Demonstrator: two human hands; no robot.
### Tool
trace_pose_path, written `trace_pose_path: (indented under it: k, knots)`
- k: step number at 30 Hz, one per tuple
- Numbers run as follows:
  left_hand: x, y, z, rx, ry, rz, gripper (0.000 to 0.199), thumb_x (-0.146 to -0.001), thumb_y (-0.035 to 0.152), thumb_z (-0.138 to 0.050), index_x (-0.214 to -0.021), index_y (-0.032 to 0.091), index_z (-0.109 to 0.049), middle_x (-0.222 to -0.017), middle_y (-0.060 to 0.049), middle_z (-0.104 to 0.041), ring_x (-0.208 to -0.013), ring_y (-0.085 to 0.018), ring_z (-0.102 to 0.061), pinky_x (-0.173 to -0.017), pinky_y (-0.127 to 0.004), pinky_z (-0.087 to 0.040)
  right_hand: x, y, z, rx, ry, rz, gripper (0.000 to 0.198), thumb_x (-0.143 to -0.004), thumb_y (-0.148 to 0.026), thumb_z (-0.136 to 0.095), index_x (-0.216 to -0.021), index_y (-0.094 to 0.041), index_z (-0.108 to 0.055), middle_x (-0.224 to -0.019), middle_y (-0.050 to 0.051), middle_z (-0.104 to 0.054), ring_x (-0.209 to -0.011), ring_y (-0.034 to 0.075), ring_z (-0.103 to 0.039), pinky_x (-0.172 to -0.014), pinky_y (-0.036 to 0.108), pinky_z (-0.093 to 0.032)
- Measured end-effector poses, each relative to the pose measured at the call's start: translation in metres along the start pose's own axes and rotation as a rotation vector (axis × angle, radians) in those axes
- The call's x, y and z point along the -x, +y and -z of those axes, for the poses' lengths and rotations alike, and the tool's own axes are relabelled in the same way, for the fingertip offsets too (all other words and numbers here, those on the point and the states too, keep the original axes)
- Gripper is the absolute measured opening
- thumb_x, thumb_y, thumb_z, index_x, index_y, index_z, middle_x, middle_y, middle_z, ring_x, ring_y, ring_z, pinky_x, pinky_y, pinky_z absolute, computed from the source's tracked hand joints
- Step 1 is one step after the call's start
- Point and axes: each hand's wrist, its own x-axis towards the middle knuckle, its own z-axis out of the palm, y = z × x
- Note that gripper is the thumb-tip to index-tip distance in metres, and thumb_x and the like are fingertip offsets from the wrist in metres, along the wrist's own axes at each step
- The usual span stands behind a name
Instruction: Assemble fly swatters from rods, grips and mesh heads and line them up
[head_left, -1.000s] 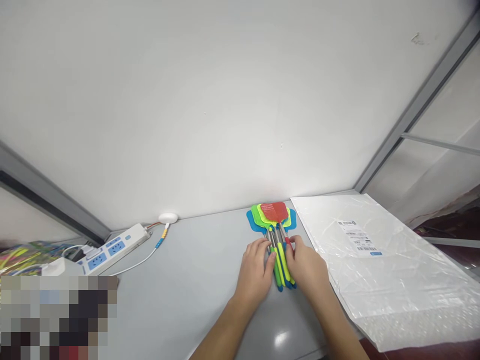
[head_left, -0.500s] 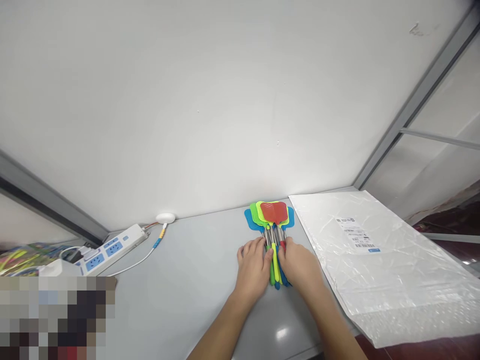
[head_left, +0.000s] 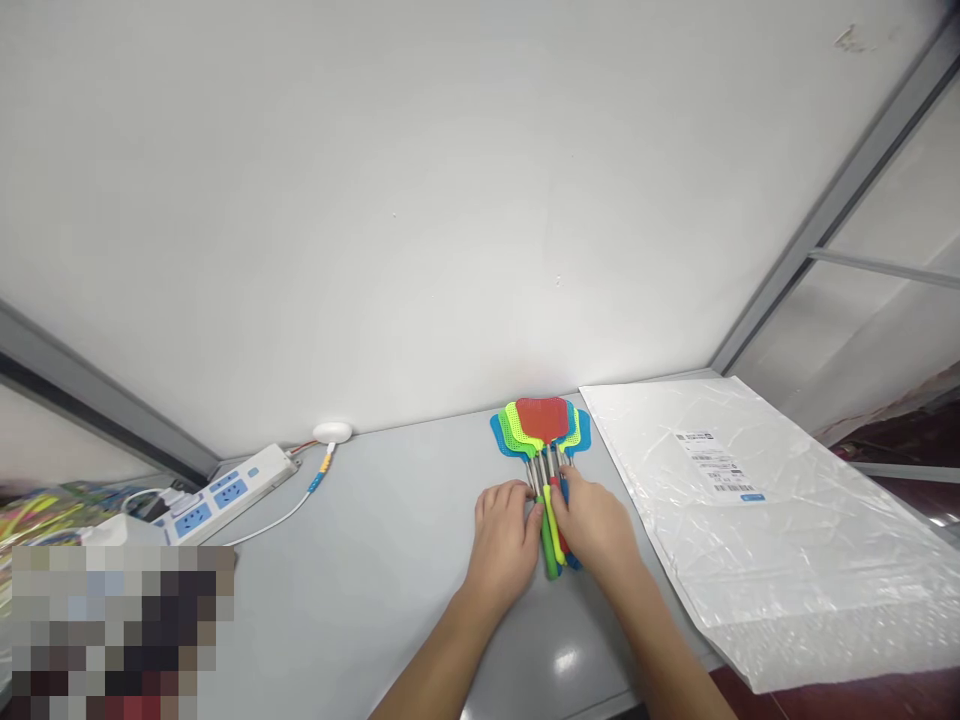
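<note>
Several fly swatters lie fanned on the grey table, their perforated heads near the wall and their handles toward me. A red fly swatter [head_left: 543,420] is on top. Green, yellow and blue heads show at both sides of it. My left hand [head_left: 505,535] is closed around the left side of the bundle, thumb along the green handle [head_left: 550,545]. My right hand [head_left: 596,525] closes on the right side, by the yellow handle [head_left: 556,525] and the blue and red ones. Both hands hide parts of the handles and metal shafts.
To the right lies a clear plastic-wrapped white package [head_left: 750,510] with a label. At left are a power strip [head_left: 232,495] with plugs, a small white device [head_left: 332,432] on a cable, and colourful packets [head_left: 45,510]. A wall [head_left: 450,250] stands behind the table.
The swatter heads have shifted: the red one sits slightly left of before, and yellow and blue heads now show to its right. The handles have moved a little between my hands.
</note>
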Motion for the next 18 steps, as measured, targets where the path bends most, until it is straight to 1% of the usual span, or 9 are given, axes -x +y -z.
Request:
trace_pose_path:
  k: [3,6,8,10,13,15,18]
  knots:
    - [-0.001,-0.003,-0.004,-0.016,-0.002,0.002,0.033,-0.099,0.036,-0.032,-0.122,0.025,-0.053,-0.125,-0.006,-0.059,-0.119,-0.025,-0.047,-0.105,-0.046,-0.032,0.001,0.014,-0.005,-0.091,0.049,-0.008,0.049,-0.097,-0.044,-0.027,-0.131,-0.016,-0.050,-0.093,0.011,-0.070,-0.087,0.027,-0.066,-0.073,0.034,-0.045]
    - [-0.004,-0.006,-0.011,-0.030,-0.016,0.031,0.042,-0.100,0.040,-0.028,-0.133,0.025,-0.049,-0.141,-0.007,-0.050,-0.131,-0.027,-0.039,-0.110,-0.050,-0.026,0.002,0.032,-0.018,-0.307,0.108,0.027,0.053,-0.095,-0.047,-0.034,-0.128,-0.010,-0.053,-0.107,0.016,-0.065,-0.103,0.027,-0.061,-0.089,0.036,-0.044]
    - [-0.009,-0.005,-0.012,-0.044,-0.041,0.088,0.047,-0.100,0.044,-0.025,-0.135,0.024,-0.048,-0.146,-0.009,-0.046,-0.136,-0.029,-0.034,-0.111,-0.053,-0.025,0.006,0.041,-0.027,-0.446,0.111,0.060,0.055,-0.094,-0.049,-0.036,-0.129,-0.008,-0.051,-0.121,0.017,-0.060,-0.113,0.026,-0.057,-0.098,0.035,-0.042]
    - [-0.015,-0.001,-0.010,-0.097,-0.089,0.151,0.051,-0.099,0.049,-0.022,-0.133,0.024,-0.050,-0.147,-0.010,-0.043,-0.137,-0.031,-0.032,-0.110,-0.054,-0.025,0.014,0.044,-0.033,-0.591,0.088,0.080,0.059,-0.094,-0.050,-0.037,-0.138,-0.010,-0.043,-0.135,0.016,-0.052,-0.123,0.024,-0.051,-0.104,0.034,-0.039]
    - [-0.029,0.005,-0.001,-0.201,-0.161,0.205,0.054,-0.097,0.055,-0.018,-0.122,0.024,-0.056,-0.144,-0.011,-0.046,-0.133,-0.032,-0.037,-0.108,-0.056,-0.026,0.028,0.036,-0.040,-0.805,0.013,0.108,0.065,-0.093,-0.048,-0.041,-0.148,-0.015,-0.028,-0.151,0.013,-0.036,-0.137,0.023,-0.038,-0.112,0.037,-0.032]
    - [-0.040,0.007,0.005,-0.240,-0.186,0.232,0.056,-0.095,0.057,-0.019,-0.113,0.022,-0.059,-0.136,-0.014,-0.051,-0.126,-0.034,-0.043,-0.103,-0.059,-0.029,0.038,0.023,-0.045,-0.880,-0.050,0.157,0.067,-0.093,-0.042,-0.042,-0.151,-0.015,-0.022,-0.156,0.011,-0.028,-0.142,0.022,-0.027,-0.116,0.039,-0.025]
    - [-0.055,0.002,0.015,-0.292,-0.209,0.277,0.055,-0.091,0.062,-0.032,-0.106,0.017,-0.060,-0.122,-0.019,-0.056,-0.115,-0.037,-0.049,-0.092,-0.059,-0.038,0.051,-0.002,-0.056,-0.915,-0.122,0.261,0.070,-0.092,-0.031,-0.043,-0.154,-0.016,-0.013,-0.159,0.009,-0.020,-0.147,0.022,-0.013,-0.119,0.042,-0.015]
